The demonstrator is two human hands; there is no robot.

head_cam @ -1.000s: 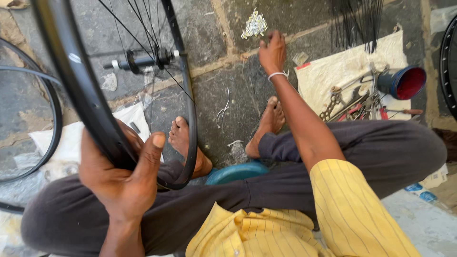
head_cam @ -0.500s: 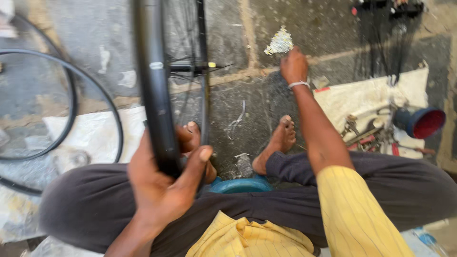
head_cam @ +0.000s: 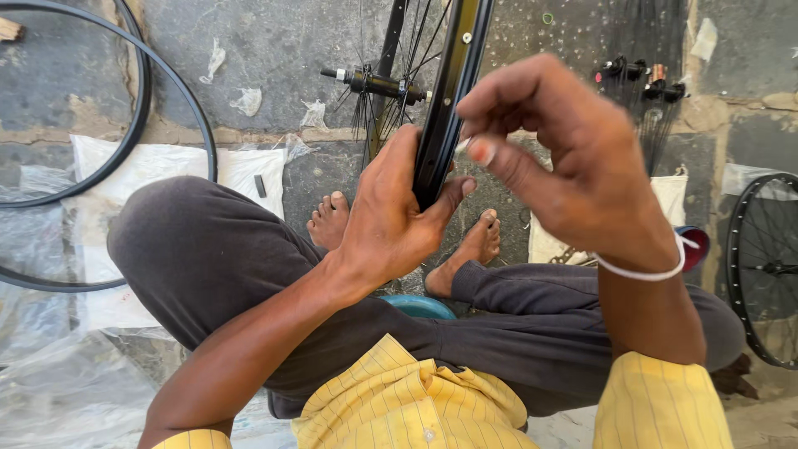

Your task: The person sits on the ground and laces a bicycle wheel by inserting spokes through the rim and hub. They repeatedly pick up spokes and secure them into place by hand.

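L hand [head_cam: 391,220]: mine, wrapped round the black wheel rim [head_cam: 449,91], thumb one side, fingers the other, firm grip.
R hand [head_cam: 565,158]: mine, raised just beside rim, fingers curled in; thumb + forefinger pinch a small pale bit [head_cam: 462,146] right at the rim edge. Too small to tell what it is.
Wheel: rim upright btwn my feet, spokes run to hub w/ axle [head_cam: 378,83] behind it.
Me: sat cross-legged on stone floor [head_cam: 274,50], grey trousers, yellow striped shirt, white band on R wrist.
Under legs: blue round thing [head_cam: 420,306], partly hidden.
Left side: bare black rims [head_cam: 179,125] on floor, over white plastic sheet [head_cam: 100,166].
Right side: spoked wheel [head_cam: 761,266] at frame edge; bundle of loose spokes [head_cam: 644,91] top right.
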